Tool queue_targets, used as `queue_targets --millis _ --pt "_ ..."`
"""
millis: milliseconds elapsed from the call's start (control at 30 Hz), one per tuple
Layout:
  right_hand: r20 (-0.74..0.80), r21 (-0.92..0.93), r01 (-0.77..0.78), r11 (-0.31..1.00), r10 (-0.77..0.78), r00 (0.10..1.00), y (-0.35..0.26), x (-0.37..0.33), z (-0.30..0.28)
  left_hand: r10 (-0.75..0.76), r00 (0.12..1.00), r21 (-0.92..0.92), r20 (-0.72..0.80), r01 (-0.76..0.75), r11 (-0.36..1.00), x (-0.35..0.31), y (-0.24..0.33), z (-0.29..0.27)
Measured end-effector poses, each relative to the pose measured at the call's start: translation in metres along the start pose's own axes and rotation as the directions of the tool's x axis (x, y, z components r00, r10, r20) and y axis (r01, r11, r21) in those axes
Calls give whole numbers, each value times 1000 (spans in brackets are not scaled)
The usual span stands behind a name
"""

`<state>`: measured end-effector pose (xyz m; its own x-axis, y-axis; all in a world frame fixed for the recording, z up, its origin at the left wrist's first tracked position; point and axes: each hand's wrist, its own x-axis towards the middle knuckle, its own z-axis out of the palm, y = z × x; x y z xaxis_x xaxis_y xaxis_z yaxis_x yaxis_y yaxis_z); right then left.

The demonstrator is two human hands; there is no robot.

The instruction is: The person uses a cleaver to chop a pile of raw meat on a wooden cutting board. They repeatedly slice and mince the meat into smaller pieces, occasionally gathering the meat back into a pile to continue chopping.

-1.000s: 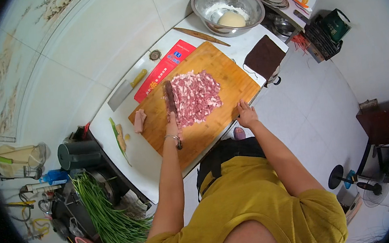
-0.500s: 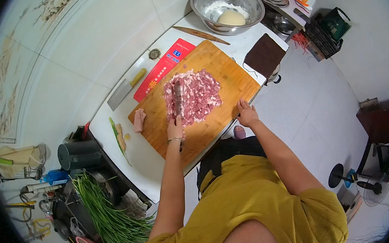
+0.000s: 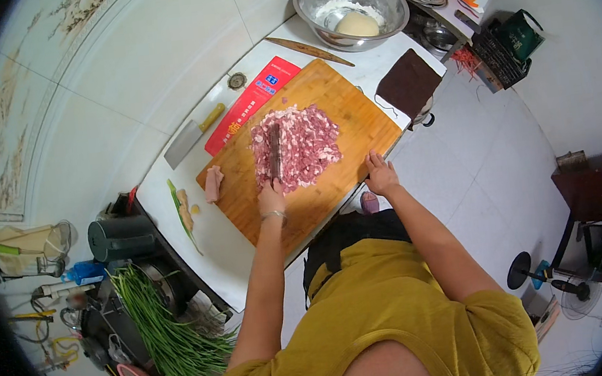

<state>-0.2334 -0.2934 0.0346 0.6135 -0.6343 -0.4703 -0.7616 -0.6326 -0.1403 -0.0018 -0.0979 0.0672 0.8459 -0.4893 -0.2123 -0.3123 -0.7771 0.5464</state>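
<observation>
My left hand (image 3: pixel 271 199) is closed round the handle end of a kitchen knife (image 3: pixel 275 150), its dark blade seen nearly edge-on among the chopped meat (image 3: pixel 314 139). The pink and white pieces lie spread on a wooden cutting board (image 3: pixel 354 103). At the board's near right edge rests my right hand (image 3: pixel 382 175), fingers stretched out and holding nothing. A pale pink strip of meat (image 3: pixel 214 184) sits at the board's left corner. Beyond it, on the white counter (image 3: pixel 229 267), lies a cleaver (image 3: pixel 184 143) with a yellowish handle, beside a flat red box (image 3: pixel 253 104).
A steel bowl (image 3: pixel 314 21) with dough (image 3: pixel 358 25) stands at the back, near a tapered wooden rolling pin (image 3: pixel 309 51). A brown mat (image 3: pixel 409 87) lies at the far right. Left are ginger (image 3: pixel 184 208), a green onion stalk (image 3: pixel 177 200) and long green stalks (image 3: pixel 163 332).
The knife stays in the meat at the left side of the pile, its blade tilted slightly differently, with my left hand a little shifted. My right hand stays on the board's edge.
</observation>
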Motion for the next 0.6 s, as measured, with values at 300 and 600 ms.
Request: queue_targets --millis 300,600 --pt "60 8 -50 999 50 997 -8 -6 -15 5 989 -6 -144 -6 1000 -14 43 -6" --pt "64 20 -49 999 47 997 -6 -7 -16 94 964 -239 -247 -154 959 -20 58 -29"
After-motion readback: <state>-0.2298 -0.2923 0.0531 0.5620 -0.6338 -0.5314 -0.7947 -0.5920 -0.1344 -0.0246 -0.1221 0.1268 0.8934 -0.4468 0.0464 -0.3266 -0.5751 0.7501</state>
